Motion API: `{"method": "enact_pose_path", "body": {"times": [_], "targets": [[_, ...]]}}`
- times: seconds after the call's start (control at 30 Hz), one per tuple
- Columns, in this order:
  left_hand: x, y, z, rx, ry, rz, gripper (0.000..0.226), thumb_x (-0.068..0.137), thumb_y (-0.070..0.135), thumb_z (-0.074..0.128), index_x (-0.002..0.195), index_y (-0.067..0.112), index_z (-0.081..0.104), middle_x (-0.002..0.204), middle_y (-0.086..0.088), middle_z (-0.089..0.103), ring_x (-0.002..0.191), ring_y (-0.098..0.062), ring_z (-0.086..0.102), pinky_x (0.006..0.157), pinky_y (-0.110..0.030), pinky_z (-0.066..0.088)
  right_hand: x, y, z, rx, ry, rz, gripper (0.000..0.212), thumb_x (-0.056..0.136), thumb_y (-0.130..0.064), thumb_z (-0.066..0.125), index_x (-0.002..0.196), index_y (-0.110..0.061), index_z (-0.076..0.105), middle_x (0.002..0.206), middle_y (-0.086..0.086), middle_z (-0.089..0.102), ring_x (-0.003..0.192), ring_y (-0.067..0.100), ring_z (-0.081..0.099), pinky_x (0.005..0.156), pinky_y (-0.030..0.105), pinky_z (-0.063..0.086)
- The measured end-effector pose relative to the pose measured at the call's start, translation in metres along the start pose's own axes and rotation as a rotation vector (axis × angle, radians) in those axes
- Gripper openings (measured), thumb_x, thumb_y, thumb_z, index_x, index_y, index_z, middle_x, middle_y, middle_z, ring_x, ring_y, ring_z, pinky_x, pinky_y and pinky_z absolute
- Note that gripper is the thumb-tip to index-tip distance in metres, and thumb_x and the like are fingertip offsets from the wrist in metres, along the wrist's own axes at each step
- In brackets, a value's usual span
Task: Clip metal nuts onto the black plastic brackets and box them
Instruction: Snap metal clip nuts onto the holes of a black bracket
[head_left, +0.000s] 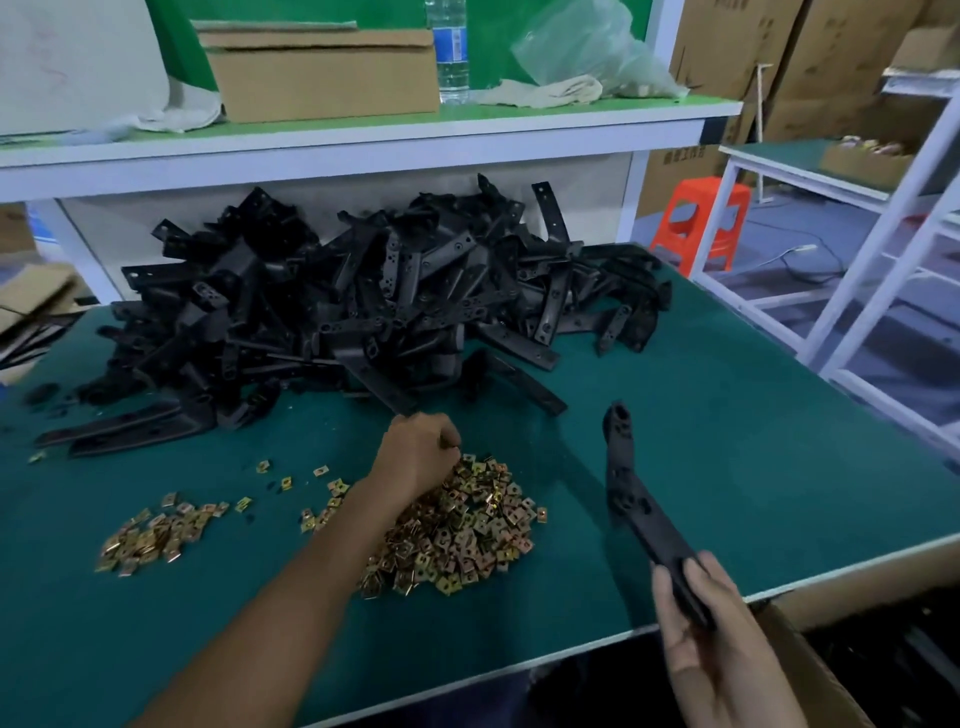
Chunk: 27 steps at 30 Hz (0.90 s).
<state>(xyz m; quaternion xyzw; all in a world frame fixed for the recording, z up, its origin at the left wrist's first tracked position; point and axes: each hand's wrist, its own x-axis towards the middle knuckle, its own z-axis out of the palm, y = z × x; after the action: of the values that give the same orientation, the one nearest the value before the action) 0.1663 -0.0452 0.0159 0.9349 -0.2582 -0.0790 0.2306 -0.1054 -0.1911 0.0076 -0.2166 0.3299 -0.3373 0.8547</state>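
Observation:
A large heap of black plastic brackets (363, 291) lies at the back of the green table (727, 415). In front of it sits a pile of gold metal nuts (467, 535), with a smaller pile (150, 535) to the left. My left hand (415, 457) rests on the top of the big nut pile, fingers curled down into the nuts; what they grip is hidden. My right hand (711, 623) holds one long black bracket (639, 509) by its near end, above the table's front right edge.
A cardboard box (810, 665) with dark parts inside stands below the table's front right corner. A shelf above the table carries a brown carton (322, 73), a water bottle (452, 52) and a plastic bag (587, 47). An orange stool (696, 218) and white racks stand to the right.

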Motion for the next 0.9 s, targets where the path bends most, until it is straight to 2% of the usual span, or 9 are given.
{"method": "enact_pose_path", "body": {"times": [0.1, 0.17, 0.27, 0.37, 0.47, 0.57, 0.63, 0.8, 0.9], "targets": [[-0.017, 0.0, -0.007, -0.185, 0.063, -0.051, 0.005, 0.094, 0.022, 0.066, 0.098, 0.025, 0.065, 0.098, 0.003, 0.068, 0.097, -0.018, 0.064, 0.081, -0.027, 0.047, -0.004, 0.012, 0.008, -0.009, -0.121, 0.151, 0.021, 0.075, 0.007, 0.057, 0.093, -0.001, 0.059, 0.08, 0.01, 0.077, 0.071, 0.021, 0.077, 0.055, 0.027, 0.061], [-0.03, -0.003, -0.011, -0.301, 0.09, -0.062, 0.006, 0.095, 0.024, 0.066, 0.101, 0.024, 0.066, 0.096, 0.006, 0.069, 0.093, -0.014, 0.065, 0.08, -0.027, 0.05, -0.005, 0.026, 0.011, -0.006, -0.215, 0.276, 0.035, 0.067, 0.009, 0.053, 0.098, 0.008, 0.07, 0.087, 0.019, 0.076, 0.074, 0.026, 0.077, 0.057, 0.033, 0.062], [-0.051, -0.014, -0.018, -0.461, 0.094, -0.039, 0.014, 0.095, 0.024, 0.068, 0.108, 0.027, 0.071, 0.1, 0.012, 0.072, 0.095, -0.003, 0.066, 0.083, -0.022, 0.051, -0.003, 0.044, 0.017, -0.121, -0.333, 0.362, 0.037, 0.066, 0.006, 0.056, 0.094, -0.002, 0.08, 0.088, 0.018, 0.074, 0.074, 0.025, 0.074, 0.059, 0.032, 0.061], [-0.072, -0.023, -0.02, -0.662, 0.066, -0.061, 0.023, 0.096, 0.013, 0.065, 0.107, 0.031, 0.075, 0.104, 0.015, 0.074, 0.098, 0.004, 0.065, 0.083, -0.012, 0.048, -0.001, 0.054, 0.033, -0.283, -0.415, 0.305, 0.02, 0.075, -0.007, 0.068, 0.091, -0.012, 0.079, 0.086, 0.011, 0.07, 0.072, 0.023, 0.071, 0.051, 0.029, 0.056], [-0.084, -0.03, -0.02, -0.816, 0.062, -0.119, 0.038, 0.095, 0.002, 0.063, 0.102, 0.036, 0.077, 0.102, 0.015, 0.075, 0.095, 0.004, 0.067, 0.084, -0.014, 0.052, 0.001, 0.063, 0.046, -0.368, -0.491, 0.211, 0.013, 0.078, -0.012, 0.07, 0.091, -0.013, 0.073, 0.085, 0.007, 0.067, 0.068, 0.023, 0.066, 0.048, 0.029, 0.054], [-0.09, -0.035, -0.021, -0.751, 0.116, -0.158, 0.023, 0.092, 0.014, 0.07, 0.099, 0.035, 0.074, 0.089, 0.007, 0.077, 0.076, -0.004, 0.069, 0.074, -0.021, 0.055, 0.002, 0.073, 0.05, -0.461, -0.531, 0.121, 0.012, 0.084, -0.008, 0.068, 0.096, -0.009, 0.07, 0.084, 0.012, 0.064, 0.067, 0.025, 0.062, 0.046, 0.03, 0.051], [-0.092, -0.038, -0.022, -0.704, 0.145, -0.167, 0.011, 0.091, 0.02, 0.073, 0.096, 0.031, 0.076, 0.084, 0.001, 0.076, 0.066, -0.002, 0.064, 0.065, -0.021, 0.052, 0.003, 0.077, 0.047, -0.5, -0.549, 0.072, 0.012, 0.09, -0.002, 0.065, 0.095, -0.011, 0.071, 0.081, 0.011, 0.063, 0.067, 0.026, 0.061, 0.044, 0.03, 0.049], [-0.096, -0.041, -0.027, -0.788, 0.16, -0.179, 0.023, 0.092, 0.014, 0.07, 0.096, 0.035, 0.078, 0.088, 0.014, 0.076, 0.073, 0.006, 0.063, 0.07, -0.011, 0.05, 0.006, 0.076, 0.041, -0.461, -0.571, 0.099, 0.017, 0.079, -0.012, 0.07, 0.096, -0.009, 0.071, 0.088, 0.014, 0.066, 0.068, 0.025, 0.064, 0.047, 0.031, 0.051], [-0.099, -0.037, -0.028, -0.826, 0.189, -0.21, 0.021, 0.094, 0.011, 0.067, 0.097, 0.031, 0.077, 0.077, 0.012, 0.071, 0.067, 0.002, 0.059, 0.065, -0.011, 0.048, 0.01, 0.078, 0.041, -0.456, -0.58, 0.122, 0.018, 0.079, -0.011, 0.069, 0.097, -0.008, 0.068, 0.088, 0.014, 0.067, 0.07, 0.026, 0.066, 0.05, 0.032, 0.053]]}}
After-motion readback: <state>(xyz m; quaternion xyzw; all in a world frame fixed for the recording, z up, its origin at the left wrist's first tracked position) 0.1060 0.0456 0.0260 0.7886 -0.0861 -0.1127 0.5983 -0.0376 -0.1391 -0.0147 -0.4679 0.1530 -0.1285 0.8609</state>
